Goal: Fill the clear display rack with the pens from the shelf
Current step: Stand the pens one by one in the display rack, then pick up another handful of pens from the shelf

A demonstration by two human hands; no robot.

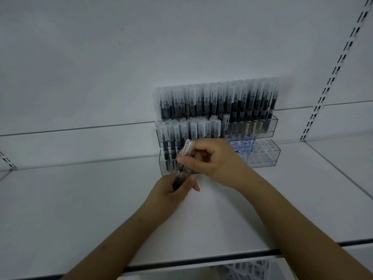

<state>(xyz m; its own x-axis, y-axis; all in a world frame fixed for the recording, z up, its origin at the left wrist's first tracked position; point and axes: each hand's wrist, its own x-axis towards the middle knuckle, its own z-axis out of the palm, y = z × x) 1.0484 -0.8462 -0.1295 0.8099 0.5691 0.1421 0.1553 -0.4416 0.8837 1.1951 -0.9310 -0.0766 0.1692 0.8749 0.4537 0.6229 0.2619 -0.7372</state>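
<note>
The clear display rack [218, 128] looks mostly filled — back tier packed, middle tier about half, the front tier's right holes empty. Just before its front-left corner, both hands pinch one pen [182, 163]: right hand [212, 158] high, left hand [175, 188] low.

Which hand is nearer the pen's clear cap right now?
Right. The right hand pinches the pen just below its clear cap; the left hand grips the dark lower barrel, farther from the cap.
</note>
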